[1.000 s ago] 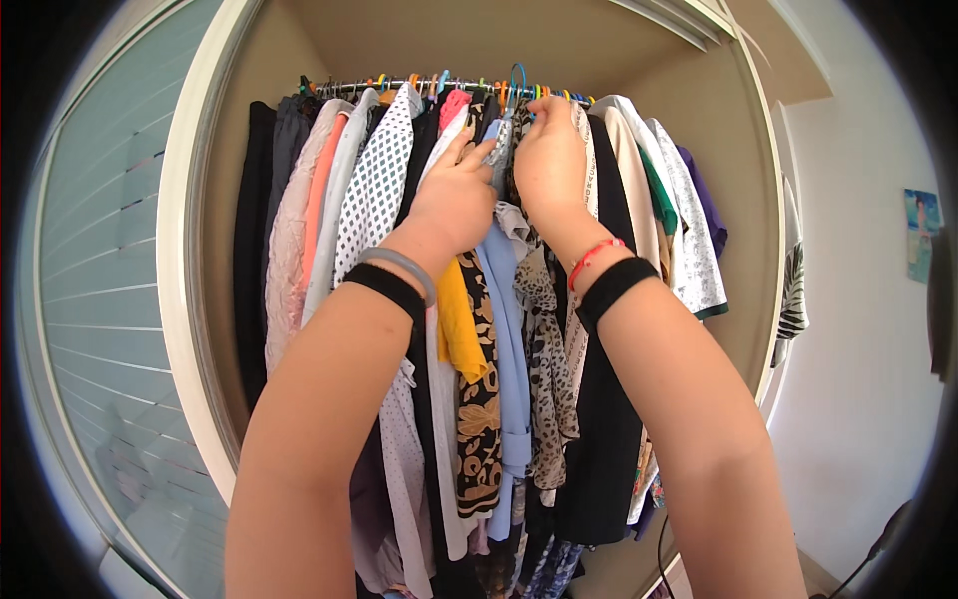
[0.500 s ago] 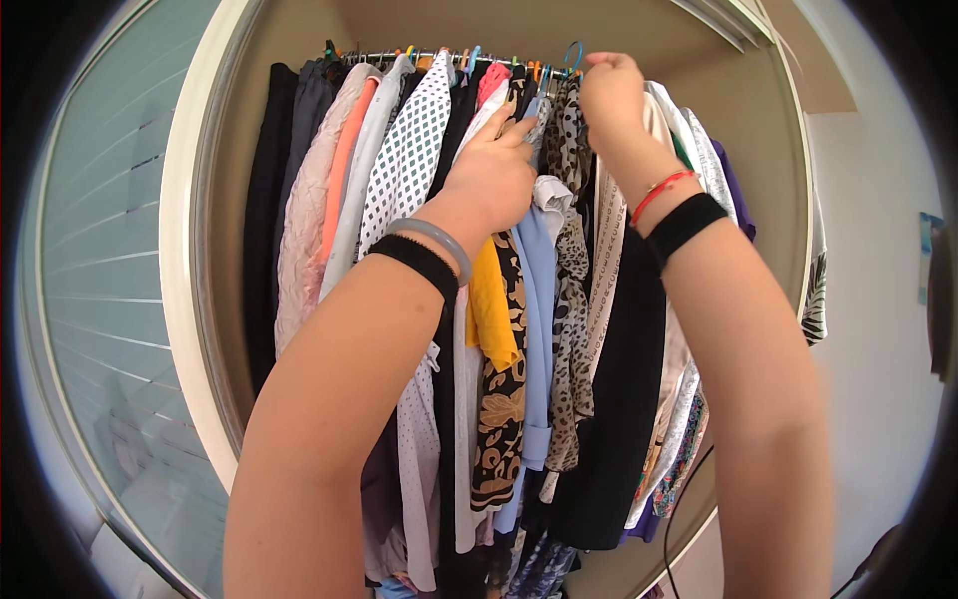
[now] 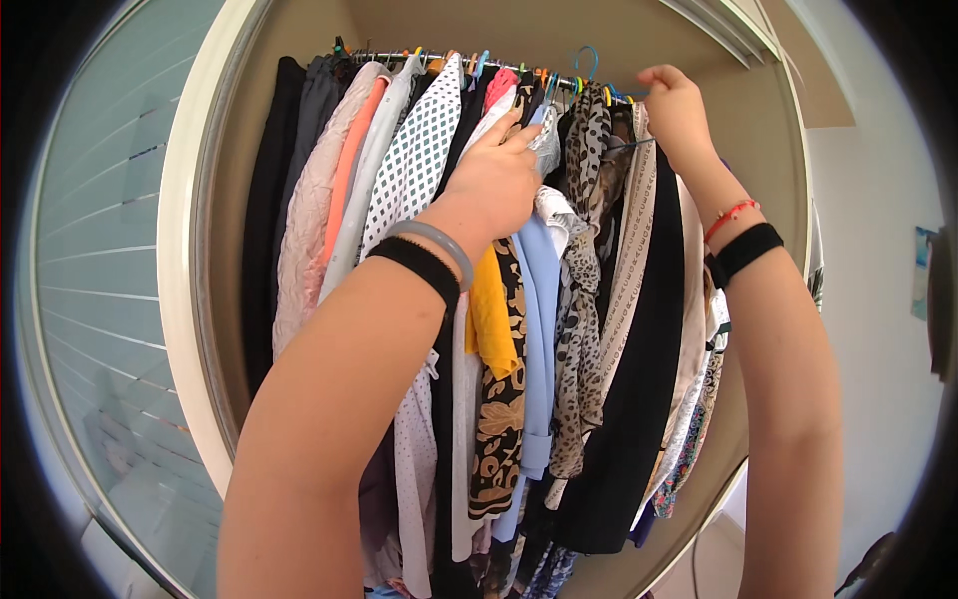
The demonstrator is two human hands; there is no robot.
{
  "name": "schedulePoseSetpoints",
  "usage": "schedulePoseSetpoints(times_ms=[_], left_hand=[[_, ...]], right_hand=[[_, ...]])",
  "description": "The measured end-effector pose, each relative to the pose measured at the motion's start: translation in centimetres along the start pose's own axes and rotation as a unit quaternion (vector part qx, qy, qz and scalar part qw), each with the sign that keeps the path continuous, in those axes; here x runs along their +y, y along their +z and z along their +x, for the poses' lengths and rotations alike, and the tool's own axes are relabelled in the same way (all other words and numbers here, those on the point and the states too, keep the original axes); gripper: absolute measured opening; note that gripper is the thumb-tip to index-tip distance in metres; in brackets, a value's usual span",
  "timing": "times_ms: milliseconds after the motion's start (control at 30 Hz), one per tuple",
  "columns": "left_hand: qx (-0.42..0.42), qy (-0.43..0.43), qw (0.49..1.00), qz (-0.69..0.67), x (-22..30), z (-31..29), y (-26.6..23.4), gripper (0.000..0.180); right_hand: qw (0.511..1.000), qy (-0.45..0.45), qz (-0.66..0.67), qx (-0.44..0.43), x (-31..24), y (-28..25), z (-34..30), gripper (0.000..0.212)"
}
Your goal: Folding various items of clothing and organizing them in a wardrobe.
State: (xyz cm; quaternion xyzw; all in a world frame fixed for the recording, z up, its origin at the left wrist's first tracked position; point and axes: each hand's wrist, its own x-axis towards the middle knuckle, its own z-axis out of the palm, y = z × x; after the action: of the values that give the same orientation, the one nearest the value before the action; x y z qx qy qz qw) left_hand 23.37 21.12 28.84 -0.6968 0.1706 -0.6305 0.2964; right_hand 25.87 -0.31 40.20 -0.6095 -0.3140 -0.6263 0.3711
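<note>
My left hand (image 3: 496, 183) lies against the hanging clothes, its visible fingers stretched out and apart over the tops of a white garment and a gold-and-black patterned garment (image 3: 499, 419). Below it hang a yellow cloth (image 3: 491, 319) and a light blue shirt (image 3: 540, 329). My right hand (image 3: 679, 122) is raised near the rail, fingers curled in beside a beige garment (image 3: 629, 225). Thin blue hanger parts run up to these fingers; what they hold is hidden. A blue hanger hook (image 3: 587, 62) stands up above the rail. Leopard-print scarf fabric (image 3: 579, 379) hangs between my hands.
Many garments are packed along the rail (image 3: 404, 55) of a wardrobe with a cream frame (image 3: 185, 240). A frosted glass door (image 3: 110, 260) stands at the left. Black garments (image 3: 639, 399) hang right of the scarf, with a white wall (image 3: 873, 299) beyond.
My right hand has moved right along the rail, away from the blue hook. Beige and black garments there have shifted right, spreading the scarf area. My left hand has stayed nearly still.
</note>
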Motion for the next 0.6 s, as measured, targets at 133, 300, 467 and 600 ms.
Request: schedulePoseSetpoints(times_ms=[133,300,467,600], left_hand=[[-0.001,0.003,1.0,0.006,0.0,0.0,0.0,0.018],[0.016,0.007,1.0,-0.001,0.0,0.0,0.2,0.017],[0.043,0.01,0.999,-0.031,0.0,0.1,0.2,0.015],[0.041,0.007,0.998,-0.037,-0.2,-0.1,0.2,0.014]], right_hand=[[0.995,0.049,0.082,-0.009,1.9,-1.6,-0.2,0.023],[0.981,0.096,0.166,0.012,0.9,-2.2,-1.8,0.024],[0.984,0.104,0.145,-0.009,1.4,-3.1,-2.4,0.021],[0.963,0.162,0.213,0.014,0.5,-3.7,-2.8,0.02]])
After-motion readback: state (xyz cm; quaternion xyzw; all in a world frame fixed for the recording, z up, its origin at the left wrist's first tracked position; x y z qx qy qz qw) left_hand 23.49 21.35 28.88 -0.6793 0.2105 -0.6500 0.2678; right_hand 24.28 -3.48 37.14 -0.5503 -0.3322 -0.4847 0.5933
